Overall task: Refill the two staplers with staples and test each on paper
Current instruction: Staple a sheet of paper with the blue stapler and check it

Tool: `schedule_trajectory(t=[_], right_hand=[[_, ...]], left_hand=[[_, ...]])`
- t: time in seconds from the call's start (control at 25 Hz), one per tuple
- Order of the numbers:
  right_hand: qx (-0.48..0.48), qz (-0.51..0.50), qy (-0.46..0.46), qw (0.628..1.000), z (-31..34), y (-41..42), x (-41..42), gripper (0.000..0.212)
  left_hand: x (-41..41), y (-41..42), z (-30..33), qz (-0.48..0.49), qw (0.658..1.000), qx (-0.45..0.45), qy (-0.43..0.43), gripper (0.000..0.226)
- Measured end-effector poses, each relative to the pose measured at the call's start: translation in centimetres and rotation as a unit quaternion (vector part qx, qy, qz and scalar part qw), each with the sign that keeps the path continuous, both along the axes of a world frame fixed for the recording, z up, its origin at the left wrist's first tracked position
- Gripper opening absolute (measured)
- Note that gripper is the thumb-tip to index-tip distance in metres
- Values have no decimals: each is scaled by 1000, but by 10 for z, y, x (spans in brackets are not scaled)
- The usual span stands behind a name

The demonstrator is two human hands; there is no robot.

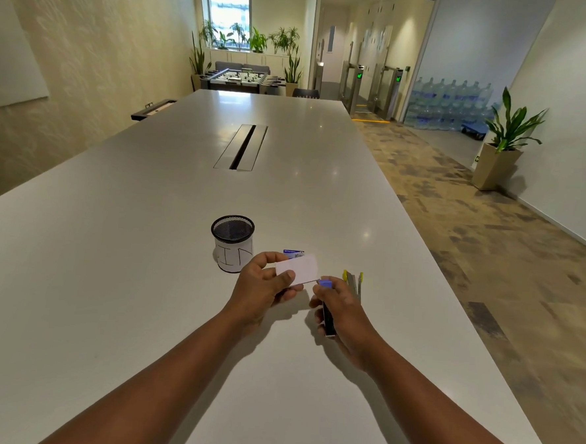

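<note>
head view: the left hand (264, 282) pinches a small white paper (299, 268) just right of the mesh cup (232, 242). the right hand (339, 308) grips a blue stapler (327, 306) touching the paper's right edge, above the bench (146, 247). a yellow stapler (353, 282) lies beyond that hand.

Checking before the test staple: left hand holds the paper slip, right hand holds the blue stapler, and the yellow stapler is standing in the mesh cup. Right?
Not quite. The head view shows the yellow stapler lying open on the table, right of the hands, not in the mesh cup. The rest holds.
</note>
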State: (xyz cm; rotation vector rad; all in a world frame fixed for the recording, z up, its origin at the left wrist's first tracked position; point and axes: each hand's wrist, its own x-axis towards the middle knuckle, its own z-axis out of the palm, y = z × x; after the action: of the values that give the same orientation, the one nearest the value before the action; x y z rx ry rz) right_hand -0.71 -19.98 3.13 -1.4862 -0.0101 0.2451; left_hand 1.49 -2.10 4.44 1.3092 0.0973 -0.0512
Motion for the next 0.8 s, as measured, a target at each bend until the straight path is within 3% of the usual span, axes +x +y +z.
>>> schedule_trajectory(t=[0.24,0.48,0.8], right_hand=[[19,14,-32,999,-2,9,-3,17],[52,0,-23,998,-1,15,0,51],[104,12,-22,994,-1,18,8,50]], left_hand=[[-2,-1,-1,8,996,70,-46,27],[-4,-1,-2,7,995,86,-48,19],[-2,-3,-1,31,997,68,-20,9]])
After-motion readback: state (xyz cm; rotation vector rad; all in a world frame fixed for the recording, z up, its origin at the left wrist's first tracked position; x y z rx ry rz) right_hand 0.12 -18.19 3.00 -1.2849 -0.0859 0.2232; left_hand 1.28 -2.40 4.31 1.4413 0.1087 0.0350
